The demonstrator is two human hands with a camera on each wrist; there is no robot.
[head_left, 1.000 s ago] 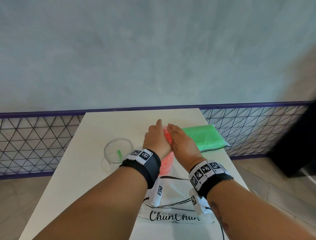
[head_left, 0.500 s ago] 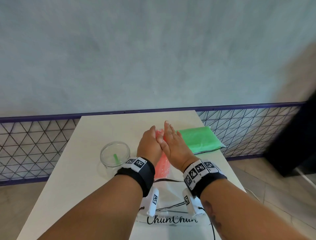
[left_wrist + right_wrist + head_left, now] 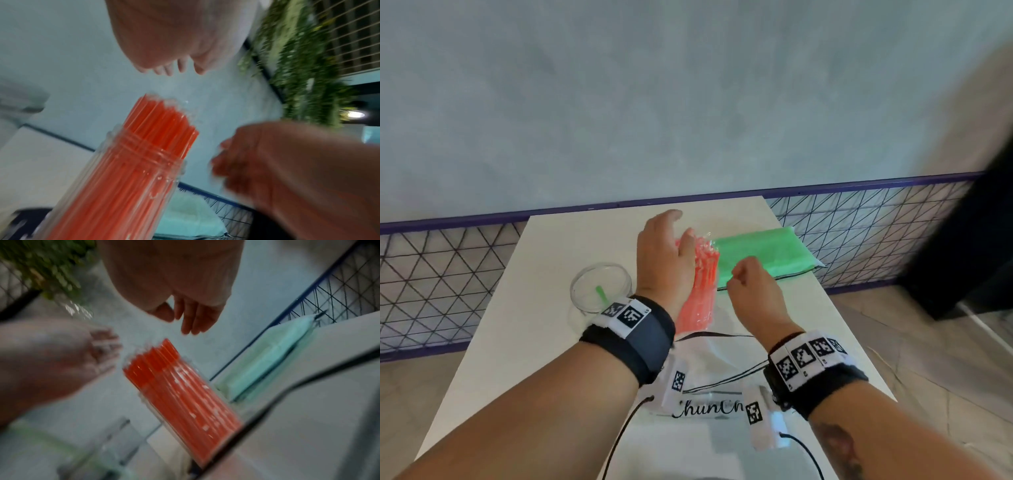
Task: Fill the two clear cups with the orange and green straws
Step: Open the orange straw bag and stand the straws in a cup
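A bundle of orange straws (image 3: 700, 287) stands in a clear cup (image 3: 131, 172) at the middle of the white table (image 3: 544, 260), with crinkled clear wrap at its top. My left hand (image 3: 678, 226) hovers just left of the bundle with relaxed fingers (image 3: 168, 69) and holds nothing. My right hand (image 3: 743, 274) hangs just right of the bundle, fingers (image 3: 193, 322) loosely curled and empty. A second clear cup (image 3: 601, 284) to the left holds one green straw (image 3: 601, 294). The pack of green straws (image 3: 763, 253) lies flat at the right.
A white plastic bag (image 3: 709, 394) with black lettering lies on the near part of the table under my wrists. A purple-railed wire fence (image 3: 441, 274) runs behind and beside the table. The table's right edge is close to the green pack.
Both hands were pressed together around the top of the orange bundle. They have let go and parted: the left opened to the left, the right drew back towards me.
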